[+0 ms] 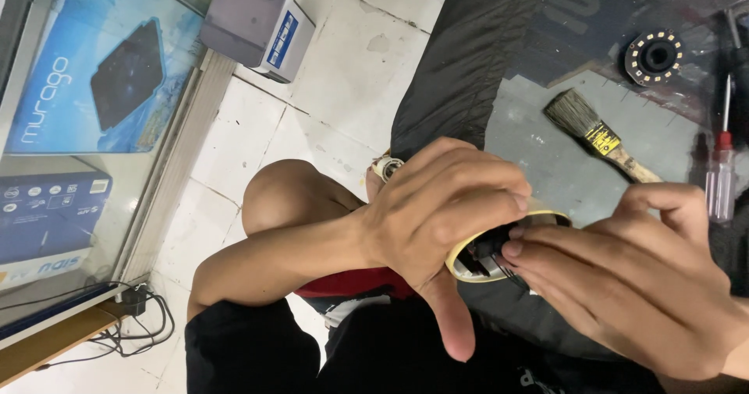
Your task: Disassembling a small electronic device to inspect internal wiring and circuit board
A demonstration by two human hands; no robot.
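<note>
Low in the middle of the head view, both hands close on 1 small round part held above the person's lap. The left hand curls over it from above, fingers wrapped across the top and thumb hanging down free, so it grips the piece by its rim. The right hand comes in from the side with fingertips pinched at the dark centre of the part, closed on it or on something in it; which exactly cannot be told. The part shows a thin pale yellow ring around a black inside with a few silvery metal strips, mostly hidden by the fingers. It looks light and rigid, likely a thin plastic shell that could crack or bend at the metal strips, so the rim seems the safer place to hold, with only gentle pressure at the middle. Beyond the hands, a grey work surface carries a paintbrush with a wooden handle, a screwdriver with a clear and red handle, and a black round board ringed with small yellow dots. A bare knee rests over white floor tiles, with a grey box and tangled black cables farther off.
</note>
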